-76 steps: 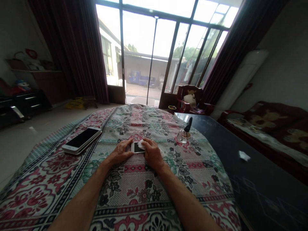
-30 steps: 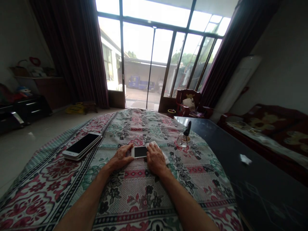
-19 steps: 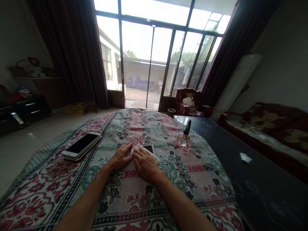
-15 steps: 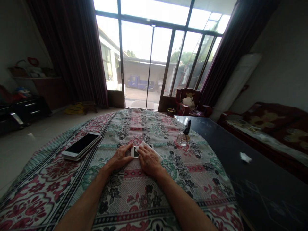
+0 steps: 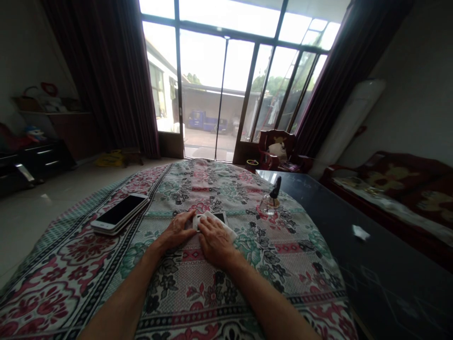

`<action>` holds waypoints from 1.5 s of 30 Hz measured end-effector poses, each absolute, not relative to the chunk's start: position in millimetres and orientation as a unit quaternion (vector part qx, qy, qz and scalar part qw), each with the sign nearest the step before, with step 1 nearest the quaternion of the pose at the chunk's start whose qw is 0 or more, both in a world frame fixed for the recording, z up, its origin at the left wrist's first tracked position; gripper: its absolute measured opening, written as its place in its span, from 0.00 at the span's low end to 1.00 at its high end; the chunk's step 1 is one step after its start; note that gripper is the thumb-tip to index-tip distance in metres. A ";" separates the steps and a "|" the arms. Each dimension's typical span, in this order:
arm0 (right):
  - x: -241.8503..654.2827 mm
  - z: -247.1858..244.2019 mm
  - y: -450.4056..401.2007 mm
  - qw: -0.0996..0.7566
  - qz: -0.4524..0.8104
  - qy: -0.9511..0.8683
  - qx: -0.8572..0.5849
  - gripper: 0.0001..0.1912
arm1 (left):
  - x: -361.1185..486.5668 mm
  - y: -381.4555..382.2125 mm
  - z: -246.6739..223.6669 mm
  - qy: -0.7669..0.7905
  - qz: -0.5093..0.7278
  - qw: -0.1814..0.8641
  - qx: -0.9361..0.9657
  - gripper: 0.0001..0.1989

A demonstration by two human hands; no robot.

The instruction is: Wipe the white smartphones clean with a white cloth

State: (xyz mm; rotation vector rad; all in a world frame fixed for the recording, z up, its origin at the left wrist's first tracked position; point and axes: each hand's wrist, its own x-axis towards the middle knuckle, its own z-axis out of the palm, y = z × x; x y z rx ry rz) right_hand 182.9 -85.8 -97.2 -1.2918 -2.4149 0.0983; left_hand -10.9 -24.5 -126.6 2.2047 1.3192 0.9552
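A small white phone with a dark screen [image 5: 220, 216] lies flat on the patterned tablecloth [image 5: 212, 264]. My left hand [image 5: 178, 230] grips its left end between thumb and fingers. Over the phone's middle, my right hand [image 5: 216, 240] presses a white cloth [image 5: 229, 231] down, fingers close together; the cloth's lower edge sticks out to the right of the hand. Left of my hands, a larger white phone [image 5: 122, 210] rests on top of another flat white item. To the right stands a clear glass bottle [image 5: 269, 204] with a black top.
A dark table [image 5: 318, 203] adjoins the cloth-covered one on the right, with a crumpled white scrap [image 5: 360, 232] on it. Beyond are a wooden chair [image 5: 278, 146], a sofa [image 5: 399, 184] and glass doors [image 5: 215, 104]. A low cabinet [image 5: 42, 158] is at the left.
My right hand and the cloth have shifted slightly left and down over the phone, so more of the screen's right part shows. My left hand has stayed in place.
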 end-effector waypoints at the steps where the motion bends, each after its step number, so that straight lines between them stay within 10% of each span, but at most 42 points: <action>1: 178.8 -97.1 -87.6 0.199 0.039 -0.870 -0.449 0.22 | -10.8 -24.6 -127.0 0.470 0.346 0.201 0.787 0.32; 45: 169.9 -104.5 -77.4 0.191 0.036 -0.862 -0.468 0.26 | -10.3 -19.1 -128.2 0.479 0.328 0.173 0.796 0.31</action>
